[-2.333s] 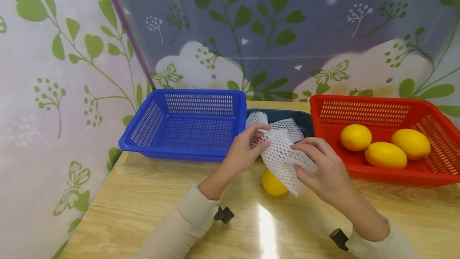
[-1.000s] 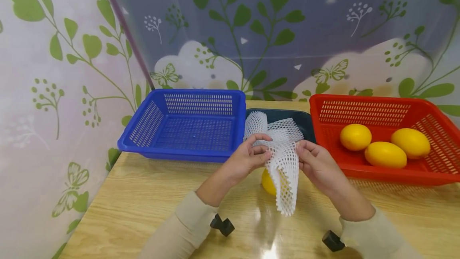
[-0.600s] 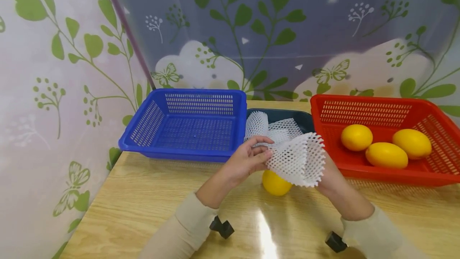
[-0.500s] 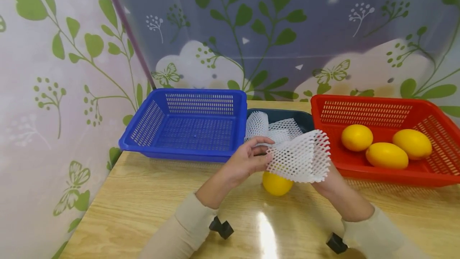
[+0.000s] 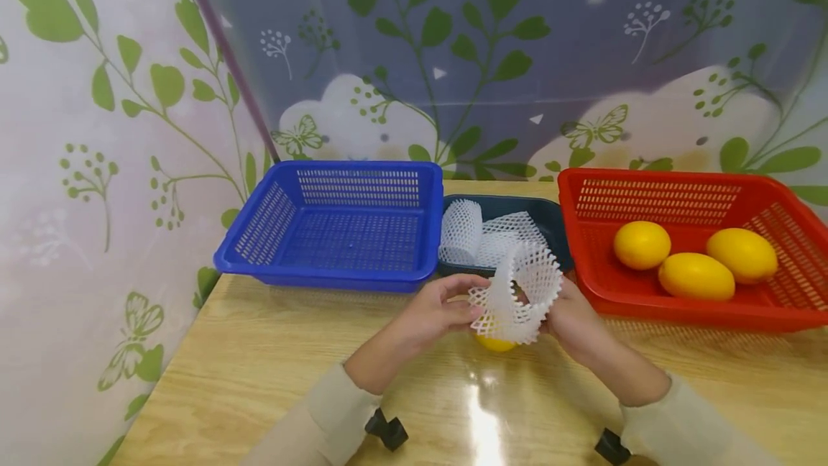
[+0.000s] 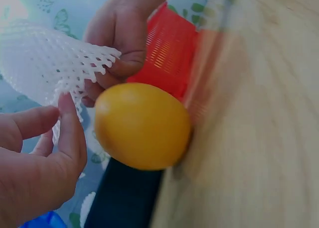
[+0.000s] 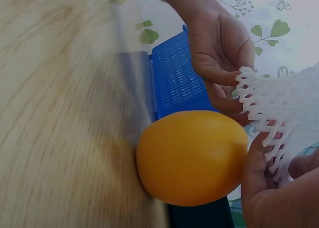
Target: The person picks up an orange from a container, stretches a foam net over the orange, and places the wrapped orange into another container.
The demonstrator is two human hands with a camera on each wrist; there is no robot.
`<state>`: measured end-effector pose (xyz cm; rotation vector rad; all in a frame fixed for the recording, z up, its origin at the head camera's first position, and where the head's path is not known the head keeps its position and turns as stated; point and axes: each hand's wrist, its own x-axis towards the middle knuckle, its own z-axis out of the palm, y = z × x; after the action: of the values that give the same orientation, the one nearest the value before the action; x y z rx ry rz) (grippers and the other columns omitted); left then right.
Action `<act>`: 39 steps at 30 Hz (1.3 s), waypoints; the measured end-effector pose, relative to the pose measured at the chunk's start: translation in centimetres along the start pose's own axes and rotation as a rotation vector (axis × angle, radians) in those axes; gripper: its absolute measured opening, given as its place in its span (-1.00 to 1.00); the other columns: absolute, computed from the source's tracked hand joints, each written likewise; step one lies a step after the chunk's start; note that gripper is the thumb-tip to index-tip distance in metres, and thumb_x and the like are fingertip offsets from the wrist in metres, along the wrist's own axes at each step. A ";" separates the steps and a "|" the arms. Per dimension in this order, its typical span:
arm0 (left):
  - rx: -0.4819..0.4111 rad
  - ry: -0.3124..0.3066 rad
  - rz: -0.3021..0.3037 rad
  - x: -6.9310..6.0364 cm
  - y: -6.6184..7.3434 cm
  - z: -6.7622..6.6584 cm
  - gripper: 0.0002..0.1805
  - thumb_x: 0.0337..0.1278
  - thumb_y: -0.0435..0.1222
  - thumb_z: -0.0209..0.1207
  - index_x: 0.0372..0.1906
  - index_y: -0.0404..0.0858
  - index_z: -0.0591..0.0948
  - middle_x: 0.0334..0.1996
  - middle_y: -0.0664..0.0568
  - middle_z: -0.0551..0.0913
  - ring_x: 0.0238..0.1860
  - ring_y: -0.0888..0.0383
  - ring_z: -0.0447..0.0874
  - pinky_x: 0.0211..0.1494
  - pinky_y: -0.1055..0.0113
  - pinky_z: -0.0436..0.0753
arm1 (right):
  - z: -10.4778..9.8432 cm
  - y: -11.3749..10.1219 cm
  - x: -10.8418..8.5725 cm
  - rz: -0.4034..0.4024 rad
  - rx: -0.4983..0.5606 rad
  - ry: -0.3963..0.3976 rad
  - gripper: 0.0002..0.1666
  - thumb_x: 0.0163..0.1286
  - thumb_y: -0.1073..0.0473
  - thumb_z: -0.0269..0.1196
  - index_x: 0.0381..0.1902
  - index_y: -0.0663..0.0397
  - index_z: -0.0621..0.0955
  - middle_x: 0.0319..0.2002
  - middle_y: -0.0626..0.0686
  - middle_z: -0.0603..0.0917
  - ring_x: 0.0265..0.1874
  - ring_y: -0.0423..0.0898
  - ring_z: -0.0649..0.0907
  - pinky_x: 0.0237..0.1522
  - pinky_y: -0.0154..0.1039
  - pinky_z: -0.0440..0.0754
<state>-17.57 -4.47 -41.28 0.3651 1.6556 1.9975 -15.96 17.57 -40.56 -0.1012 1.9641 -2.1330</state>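
Both hands hold a white foam net sleeve (image 5: 501, 308) over the table, its round mouth spread and facing up in the head view. My left hand (image 5: 438, 313) pinches its left edge with thumb and fingers. Opposite, my right hand (image 5: 574, 318) grips the right side, its fingers partly hidden behind the net; in the right wrist view its thumb and fingers close on the mesh (image 7: 304, 96). Just beneath the sleeve a yellow, lemon-like fruit (image 5: 497, 344) rests on the table, mostly covered in the head view. The left wrist view shows the whole fruit (image 6: 142, 126), bare and outside the net.
Behind the hands, a dark green tray (image 5: 553, 221) carries more white foam nets (image 5: 461, 230). A blue basket (image 5: 330, 279) stands to its left. On the right, a red basket (image 5: 698, 318) contains three yellow fruits (image 5: 695, 277). A patterned curtain (image 5: 414, 56) backs the wooden table (image 5: 272, 365).
The sleeve has gone from hanging limp to having its mouth spread wide. Over the last half second both hands have lowered slightly, and the net has turned upward and covers more of the fruit.
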 end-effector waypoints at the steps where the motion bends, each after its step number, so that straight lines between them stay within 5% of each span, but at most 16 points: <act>1: 0.006 0.008 0.003 -0.1 -0.2 -0.1 -0.56 0.25 -0.58 0.10 0.23 -0.49 0.42 0.08 -0.17 0.55 -0.15 0.18 0.62 -0.03 0.25 0.67 | 0.0 0.0 0.0 0.018 -0.030 0.013 -0.74 0.51 0.24 -0.01 0.11 0.04 0.45 -0.35 -0.08 0.58 -0.51 -0.15 0.55 -0.47 -0.28 0.59; 4: 0.009 0.024 0.002 -0.4 -0.7 -0.3 -0.55 0.23 -0.60 0.10 0.24 -0.50 0.42 0.05 -0.18 0.58 -0.18 0.20 0.63 -0.02 0.21 0.68 | -0.3 0.1 0.0 0.052 -0.113 0.028 -0.49 0.51 0.24 -0.03 0.35 0.22 0.24 -0.14 -0.01 0.58 -0.36 -0.14 0.59 -0.35 -0.26 0.66; 7: 0.002 0.027 0.005 -0.5 -1.0 -0.5 -0.54 0.21 -0.63 0.09 0.24 -0.52 0.41 -0.03 -0.16 0.60 -0.22 0.20 0.63 -0.03 0.19 0.68 | -0.5 0.2 0.1 0.071 -0.147 0.026 -0.46 0.54 0.20 -0.04 0.38 0.29 0.18 -0.03 0.04 0.55 -0.29 -0.14 0.60 -0.27 -0.25 0.68; 17: 0.005 0.042 -0.040 -0.1 -1.9 -0.9 -0.50 0.18 -0.69 0.06 0.25 -0.50 0.42 -0.20 -0.08 0.59 -0.30 0.18 0.61 -0.03 0.16 0.68 | -1.4 1.3 0.4 0.101 -0.176 0.017 -0.68 0.57 0.14 -0.04 0.10 0.27 0.33 -0.29 -0.05 0.60 -0.37 -0.14 0.61 -0.30 -0.27 0.65; 26: 0.098 0.089 -0.084 0.3 -2.3 -1.5 -0.52 0.15 -0.69 0.09 0.21 -0.47 0.49 -0.27 -0.08 0.61 -0.37 0.21 0.60 -0.13 0.26 0.71 | -2.1 2.2 0.8 0.092 -0.209 -0.078 -0.44 0.55 0.27 -0.12 0.41 0.41 0.09 -0.31 0.00 0.60 -0.43 -0.13 0.59 -0.37 -0.24 0.65; 34: 0.209 0.116 -0.080 0.5 -2.5 -1.7 -0.54 0.11 -0.67 0.13 0.17 -0.47 0.52 -0.32 -0.11 0.63 -0.41 0.21 0.61 -0.17 0.24 0.71 | -2.3 2.5 1.3 0.081 -0.271 -0.131 -0.47 0.53 0.37 -0.13 0.39 0.39 0.08 -0.28 0.17 0.53 -0.50 -0.05 0.59 -0.43 -0.15 0.72; 39: 0.235 0.145 -0.090 0.6 -2.7 -1.6 -0.61 0.20 -0.56 0.09 0.15 -0.45 0.55 -0.12 -0.22 0.66 -0.41 0.18 0.64 -0.15 0.22 0.71 | -2.3 2.9 1.4 0.069 -0.319 -0.119 -0.49 0.51 0.40 -0.09 0.36 0.42 0.14 -0.22 0.27 0.52 -0.50 -0.02 0.62 -0.43 -0.08 0.73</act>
<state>-18.25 -5.14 -44.29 0.2277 1.9685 1.8051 -17.47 19.33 -43.83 -0.2068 2.1844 -1.7154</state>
